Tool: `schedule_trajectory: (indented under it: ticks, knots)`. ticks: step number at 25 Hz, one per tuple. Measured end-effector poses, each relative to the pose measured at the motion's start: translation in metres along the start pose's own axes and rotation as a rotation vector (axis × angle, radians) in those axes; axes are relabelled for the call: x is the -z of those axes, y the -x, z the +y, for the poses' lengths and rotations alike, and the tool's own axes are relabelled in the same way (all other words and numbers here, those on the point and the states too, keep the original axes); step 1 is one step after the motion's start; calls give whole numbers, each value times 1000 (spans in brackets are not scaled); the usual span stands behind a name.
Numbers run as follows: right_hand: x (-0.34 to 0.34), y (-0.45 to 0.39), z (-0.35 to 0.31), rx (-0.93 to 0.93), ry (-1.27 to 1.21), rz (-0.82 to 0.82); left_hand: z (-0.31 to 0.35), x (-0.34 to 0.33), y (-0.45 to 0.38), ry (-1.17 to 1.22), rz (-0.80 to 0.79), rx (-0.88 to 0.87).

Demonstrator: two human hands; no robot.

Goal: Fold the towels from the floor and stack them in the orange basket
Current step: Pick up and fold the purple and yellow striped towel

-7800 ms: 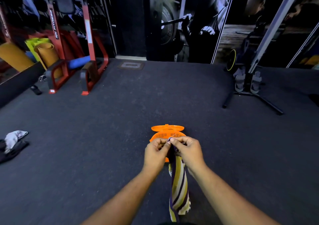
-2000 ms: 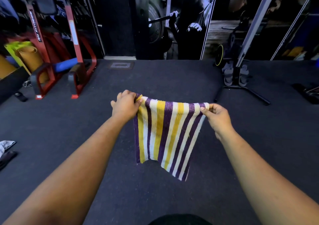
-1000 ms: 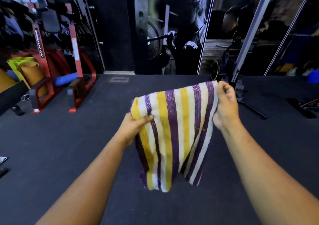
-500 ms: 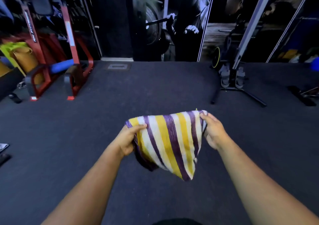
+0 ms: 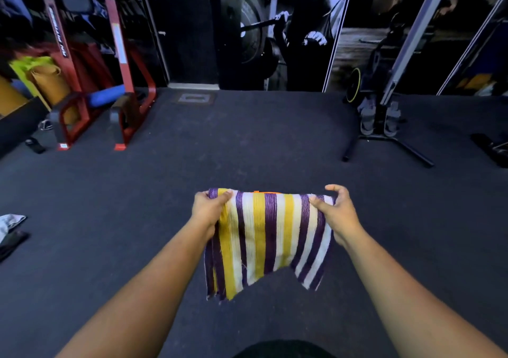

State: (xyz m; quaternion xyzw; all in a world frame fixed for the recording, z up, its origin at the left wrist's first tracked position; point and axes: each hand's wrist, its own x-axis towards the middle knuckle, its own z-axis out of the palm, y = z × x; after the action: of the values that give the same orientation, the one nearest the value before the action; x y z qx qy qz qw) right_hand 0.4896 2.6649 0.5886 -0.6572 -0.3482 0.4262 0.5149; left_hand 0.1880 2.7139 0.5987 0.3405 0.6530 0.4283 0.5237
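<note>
The purple, yellow and white striped woven towel hangs doubled over in the air, above the dark gym floor, so that its folded edge stays level. The left hand pinches one top corner in a closed grip, and the right hand pinches the other. A sliver of the orange plastic basket shows just behind the top edge, likely so the folded towel can go straight in.
</note>
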Motion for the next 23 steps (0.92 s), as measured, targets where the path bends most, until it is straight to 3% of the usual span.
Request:
schedule_trajectory:
  ticks: [3,6,8,9,13,15,17,19,20,22,23]
  knots:
    - [0,-6,-24,0,-62,-37,28,-10,-2,-194,118,-138]
    - [18,-13,-49,-40,-102,-311,57,0,-11,-186,-211,-193]
    - [29,-17,-58,32,24,-364,70,7,-16,-315,-406,-210]
    - [33,-20,-59,86,103,-326,75,8,-18,-394,-419,-254]
    - [36,-26,-51,258,272,-102,82,-5,-19,-693,-117,-432]
    - [30,-26,-46,317,296,5,87,-13,-13,-832,67,-413]
    - [24,-28,-47,360,281,41,96,-19,-11,-912,114,-412]
    - [25,-30,-55,349,211,5,101,-23,-10,-781,32,-420]
    - [28,-32,-58,353,236,-55,103,-24,-12,-581,-47,-369]
    - [35,-35,-67,364,477,-192,106,-22,-11,-285,-234,-246]
    - [37,-35,-70,371,626,-224,108,-21,-10,-331,-286,-260]
